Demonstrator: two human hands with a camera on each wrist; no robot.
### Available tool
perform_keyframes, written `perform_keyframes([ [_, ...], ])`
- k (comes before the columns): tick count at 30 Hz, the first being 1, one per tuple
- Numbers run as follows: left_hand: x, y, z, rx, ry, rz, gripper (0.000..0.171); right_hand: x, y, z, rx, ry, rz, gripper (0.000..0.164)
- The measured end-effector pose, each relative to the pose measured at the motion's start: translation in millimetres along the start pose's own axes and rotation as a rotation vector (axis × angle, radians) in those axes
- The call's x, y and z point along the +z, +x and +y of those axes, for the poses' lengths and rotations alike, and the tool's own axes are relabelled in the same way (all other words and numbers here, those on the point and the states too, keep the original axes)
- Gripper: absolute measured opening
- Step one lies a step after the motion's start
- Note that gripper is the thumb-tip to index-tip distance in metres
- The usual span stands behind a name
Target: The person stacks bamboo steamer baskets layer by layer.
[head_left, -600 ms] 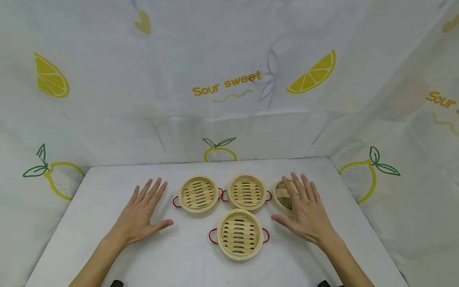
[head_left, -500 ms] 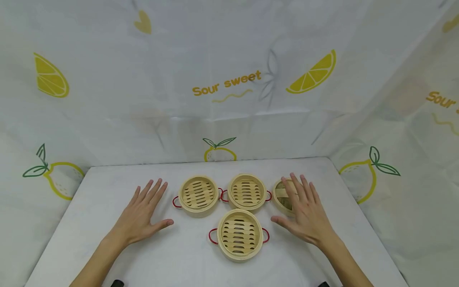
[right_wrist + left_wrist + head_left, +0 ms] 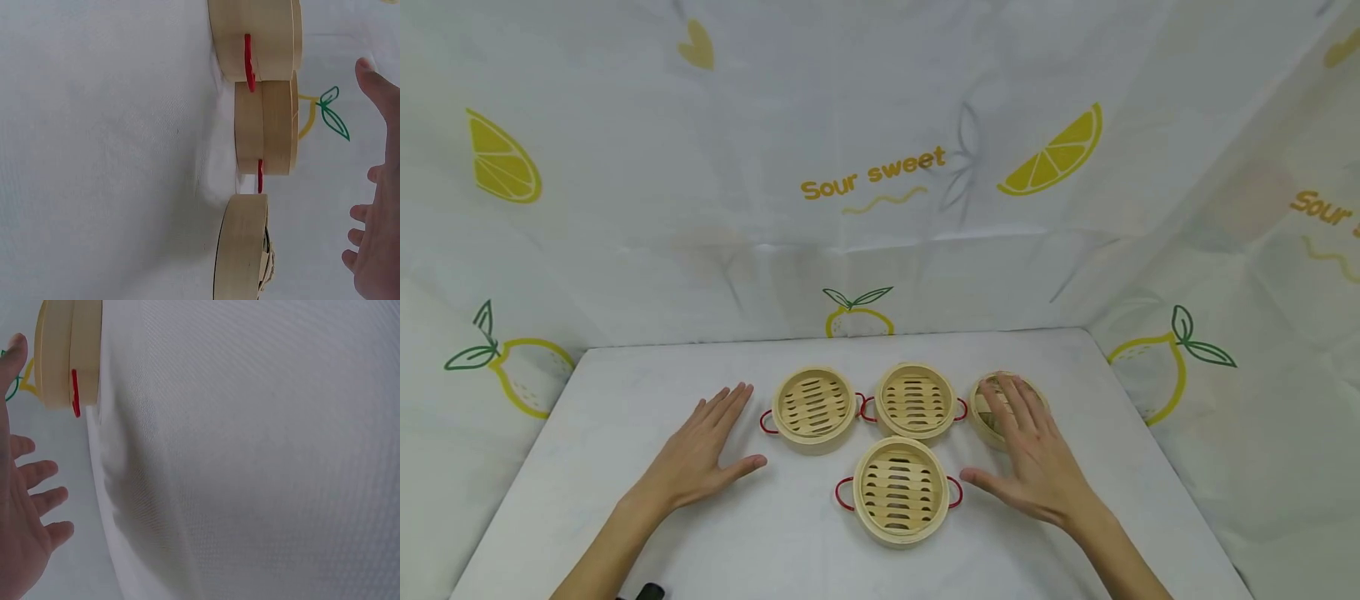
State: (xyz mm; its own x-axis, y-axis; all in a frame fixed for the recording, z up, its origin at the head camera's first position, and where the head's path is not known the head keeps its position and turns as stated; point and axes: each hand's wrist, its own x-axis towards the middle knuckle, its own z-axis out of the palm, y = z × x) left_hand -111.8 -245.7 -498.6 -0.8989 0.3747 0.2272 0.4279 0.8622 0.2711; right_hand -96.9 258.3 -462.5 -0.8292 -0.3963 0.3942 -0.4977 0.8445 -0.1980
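Three bamboo steamer baskets (image 3: 901, 492) and one steamer lid (image 3: 240, 250) are set on the surface (image 3: 752, 558); left hand (image 3: 694, 460) and right hand (image 3: 1037, 465) empty, fingers extended. Baskets could be displaced if adjoining red handles (image 3: 862, 408) were snagged.

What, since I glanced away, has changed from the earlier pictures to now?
The right hand has moved slightly down the head view, and the fingers of the left hand have drawn closer together. Nothing was grasped or released. The three baskets and round lid stayed put.
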Motion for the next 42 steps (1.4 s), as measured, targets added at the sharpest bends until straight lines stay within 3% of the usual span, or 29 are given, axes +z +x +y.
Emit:
perform_keyframes([
  [11, 2.5, -1.9, 2.8, -0.104, -0.15, -0.087, 0.1, 0, -5, -18, 0.025, 0.139, -0.098, 0.125],
  [28, 18.0, 7.3, 3.9, -0.09, -0.324, -0.086, 0.096, 10, -17, -30, 0.082, 0.494, -0.242, 0.138],
  [35, 23.1, 11.3, 5.7, -0.097, -0.367, -0.084, 0.097, 16, -20, -33, 0.079, 0.563, -0.29, 0.134],
  [42, 28.0, 17.5, 7.2, -0.085, -0.406, -0.081, 0.092, 26, -23, -34, 0.021, 0.618, -0.306, 0.13],
])
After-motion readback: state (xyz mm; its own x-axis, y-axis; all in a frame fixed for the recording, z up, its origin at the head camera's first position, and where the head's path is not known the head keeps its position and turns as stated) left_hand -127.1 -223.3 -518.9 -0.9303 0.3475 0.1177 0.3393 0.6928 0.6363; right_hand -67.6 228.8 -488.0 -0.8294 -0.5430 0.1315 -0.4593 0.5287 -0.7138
